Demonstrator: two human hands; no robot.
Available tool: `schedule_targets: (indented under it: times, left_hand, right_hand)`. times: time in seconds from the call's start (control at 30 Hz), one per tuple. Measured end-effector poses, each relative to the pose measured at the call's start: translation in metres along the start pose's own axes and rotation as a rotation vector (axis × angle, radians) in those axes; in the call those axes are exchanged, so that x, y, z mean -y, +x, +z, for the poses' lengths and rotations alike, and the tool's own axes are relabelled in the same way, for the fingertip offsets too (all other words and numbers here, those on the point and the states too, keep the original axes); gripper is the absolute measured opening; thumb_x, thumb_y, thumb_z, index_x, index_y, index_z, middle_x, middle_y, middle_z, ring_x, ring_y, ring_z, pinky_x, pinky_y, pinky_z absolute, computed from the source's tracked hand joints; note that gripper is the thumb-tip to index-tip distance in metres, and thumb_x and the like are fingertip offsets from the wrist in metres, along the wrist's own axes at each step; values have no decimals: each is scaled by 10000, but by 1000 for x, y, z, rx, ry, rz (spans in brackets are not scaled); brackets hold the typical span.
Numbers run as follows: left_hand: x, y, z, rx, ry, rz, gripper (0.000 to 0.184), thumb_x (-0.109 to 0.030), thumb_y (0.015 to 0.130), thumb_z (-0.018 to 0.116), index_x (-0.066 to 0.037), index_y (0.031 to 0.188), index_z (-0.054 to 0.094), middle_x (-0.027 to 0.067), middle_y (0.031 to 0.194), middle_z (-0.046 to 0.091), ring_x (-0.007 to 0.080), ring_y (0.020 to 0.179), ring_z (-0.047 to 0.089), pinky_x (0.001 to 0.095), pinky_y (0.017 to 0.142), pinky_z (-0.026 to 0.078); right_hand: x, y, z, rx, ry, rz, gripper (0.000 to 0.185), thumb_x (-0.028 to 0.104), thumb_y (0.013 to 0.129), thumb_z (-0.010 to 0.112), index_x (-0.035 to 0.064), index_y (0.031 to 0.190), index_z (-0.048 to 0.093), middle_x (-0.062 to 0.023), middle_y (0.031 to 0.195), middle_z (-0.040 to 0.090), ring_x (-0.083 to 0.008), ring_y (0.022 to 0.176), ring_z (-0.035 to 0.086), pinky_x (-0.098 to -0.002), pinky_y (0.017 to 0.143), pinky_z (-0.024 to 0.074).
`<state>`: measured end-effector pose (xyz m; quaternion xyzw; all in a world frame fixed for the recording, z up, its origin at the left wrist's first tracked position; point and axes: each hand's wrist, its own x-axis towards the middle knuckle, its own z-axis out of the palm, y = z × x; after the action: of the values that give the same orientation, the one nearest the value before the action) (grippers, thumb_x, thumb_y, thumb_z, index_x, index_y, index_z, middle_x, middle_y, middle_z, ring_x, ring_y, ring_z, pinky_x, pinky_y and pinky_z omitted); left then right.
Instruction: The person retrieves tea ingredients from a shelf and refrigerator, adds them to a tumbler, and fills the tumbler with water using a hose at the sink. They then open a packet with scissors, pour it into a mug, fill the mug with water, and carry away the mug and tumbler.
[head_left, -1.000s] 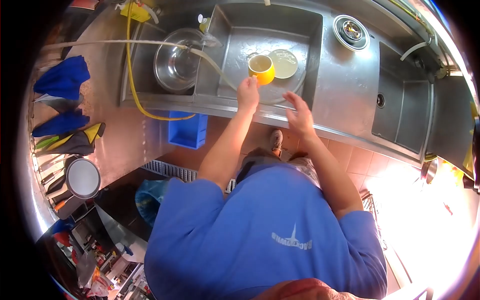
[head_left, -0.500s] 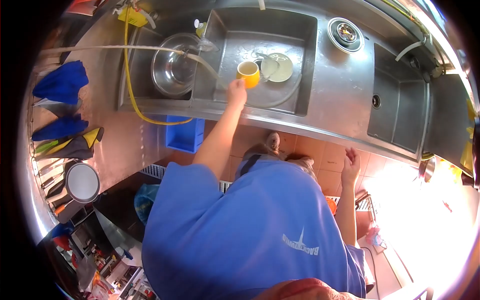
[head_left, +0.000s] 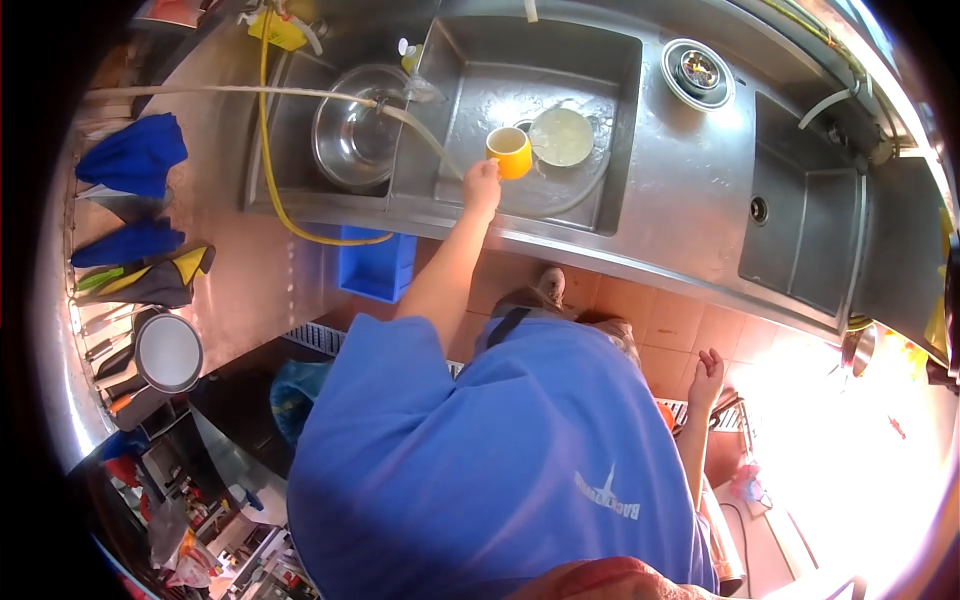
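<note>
My left hand is closed on the handle side of a yellow mug and holds it over the middle sink basin. The mug's pale inside faces up towards me. Just right of it, a pale round plate lies on the wet basin floor. A whitish hose runs down into this basin and curves along its bottom. Away from the counter, at my right side, my right hand hangs in the air with its fingers loosely apart and nothing seen in them.
A large metal bowl sits in the left basin. Stacked metal bowls stand on the counter, left of another basin. A yellow hose loops over the front edge. Below is a blue crate; a pan hangs at left.
The clear splash of water between mug and plate has gone. My left hand still holds the mug. My right hand has dropped lower and back, farther from the counter. The view has shifted slightly.
</note>
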<state>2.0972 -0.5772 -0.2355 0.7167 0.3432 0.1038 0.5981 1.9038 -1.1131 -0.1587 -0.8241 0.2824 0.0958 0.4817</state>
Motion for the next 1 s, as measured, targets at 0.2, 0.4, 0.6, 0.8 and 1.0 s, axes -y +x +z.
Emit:
schedule_targets:
  times: [0.2, 0.4, 0.6, 0.8, 1.0]
  left_hand:
    - [5, -8, -1, -12, 46, -42, 298, -256, 943, 520, 7, 834, 608, 70, 739, 602, 158, 685, 547, 321, 629, 428]
    - [15, -5, -11, -14, 132, 36, 314, -269, 938, 513, 19, 873, 620, 142, 780, 639, 247, 746, 608, 372, 693, 462]
    - [0, -11, -19, 19, 248, 98, 308, -283, 937, 515, 10, 915, 605, 152, 775, 642, 280, 743, 620, 387, 696, 465]
    - [-17, -24, -38, 87, 186, 238, 313, -293, 938, 517, 7, 905, 598, 117, 766, 626, 229, 738, 599, 359, 689, 459]
    - [-26, -11, -44, 124, 89, 193, 328, -309, 940, 519, 1, 873, 600, 76, 733, 608, 166, 719, 576, 324, 659, 447]
  right_hand:
    - [-31, -9, -12, 1, 0, 112, 365, 19, 909, 492, -12, 1272, 472, -131, 1075, 645, -178, 1029, 597, -275, 925, 441]
    - [-54, -28, -22, 51, -40, 244, 383, 73, 901, 525, -7, 1271, 467, -132, 1107, 642, -144, 921, 600, -207, 745, 444]
    - [-91, -34, -28, 51, -41, 387, 420, 150, 863, 585, 24, 1255, 502, -100, 1070, 637, -148, 891, 597, -259, 663, 465]
    - [-106, -53, -34, 51, 109, 583, 436, 169, 821, 627, 37, 1225, 530, -50, 949, 614, -150, 858, 593, -261, 630, 453]
    - [-127, -62, -36, 96, 145, 602, 440, 157, 832, 605, 14, 1236, 503, -78, 931, 622, -138, 707, 597, -255, 530, 439]
